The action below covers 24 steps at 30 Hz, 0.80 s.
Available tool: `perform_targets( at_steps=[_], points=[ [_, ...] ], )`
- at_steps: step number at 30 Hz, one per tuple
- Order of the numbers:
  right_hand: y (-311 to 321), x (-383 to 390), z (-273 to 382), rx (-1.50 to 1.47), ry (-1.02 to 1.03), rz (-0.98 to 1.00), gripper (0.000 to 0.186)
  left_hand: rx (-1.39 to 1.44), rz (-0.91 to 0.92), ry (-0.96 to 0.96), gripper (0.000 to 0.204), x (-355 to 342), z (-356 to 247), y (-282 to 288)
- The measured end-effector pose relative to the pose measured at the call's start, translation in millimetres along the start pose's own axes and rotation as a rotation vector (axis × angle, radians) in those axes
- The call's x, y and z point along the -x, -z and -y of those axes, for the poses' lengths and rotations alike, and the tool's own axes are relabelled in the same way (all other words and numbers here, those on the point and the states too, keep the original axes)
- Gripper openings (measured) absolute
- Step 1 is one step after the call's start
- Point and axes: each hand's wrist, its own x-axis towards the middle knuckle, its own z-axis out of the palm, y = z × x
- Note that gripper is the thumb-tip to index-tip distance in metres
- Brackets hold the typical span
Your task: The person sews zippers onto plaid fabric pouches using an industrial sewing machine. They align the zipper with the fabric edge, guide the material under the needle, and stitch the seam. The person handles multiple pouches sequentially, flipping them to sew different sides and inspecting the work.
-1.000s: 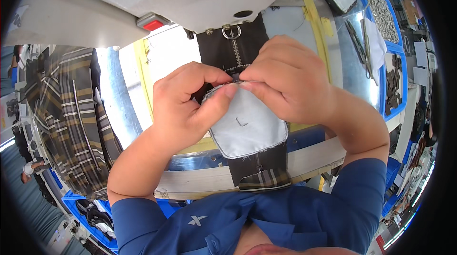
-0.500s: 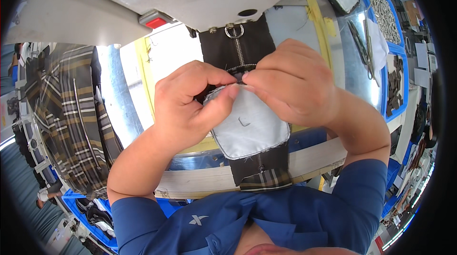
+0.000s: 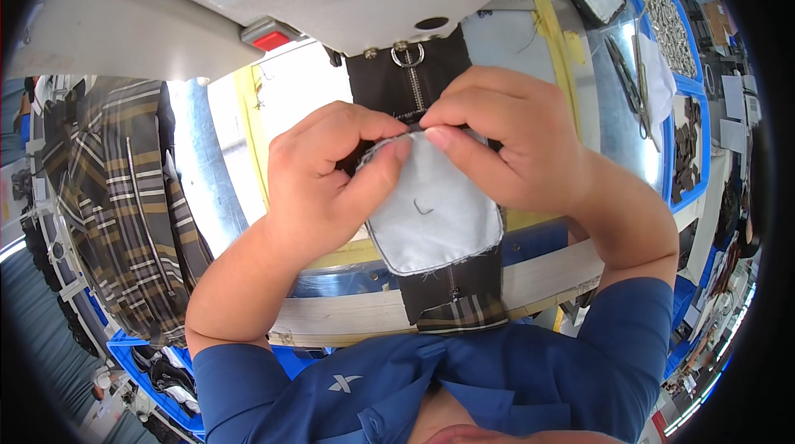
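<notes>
The pale grey panel (image 3: 435, 224), round-cornered, dark-stitched and frayed along its rim, with a small hooked mark, lies over the black zipped strip (image 3: 387, 81). The left hand (image 3: 325, 179) and right hand (image 3: 513, 142) pinch its upper edge, though fingertips hide whether they grip the strip too.

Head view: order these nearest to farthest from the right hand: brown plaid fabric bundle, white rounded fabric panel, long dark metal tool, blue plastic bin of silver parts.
1. White rounded fabric panel: the right hand pinches its top edge.
2. Long dark metal tool: to the right.
3. Blue plastic bin: upper right.
4. Brown plaid fabric bundle: far left.
</notes>
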Motion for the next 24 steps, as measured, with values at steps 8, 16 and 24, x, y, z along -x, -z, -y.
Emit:
perform_targets(
  at_steps=[8, 16, 24],
  points=[
    [-10.9, -11.9, -21.0, 0.282, 0.007, -0.066, 0.009, 0.056, -0.111, 0.258, 0.017, -21.2, 18.4, -3.6],
    [4.7, -47.4, -40.3, 0.221, -0.272, 0.050, 0.022, -0.239, 0.056, 0.409, 0.040, -65.7, 28.7, 6.5],
    [2.0, -51.3, -57.9, 0.289, -0.201, 0.086, 0.027, -0.408, 0.158, 0.268, 0.050, -72.3, 51.9, 13.9]
  ],
)
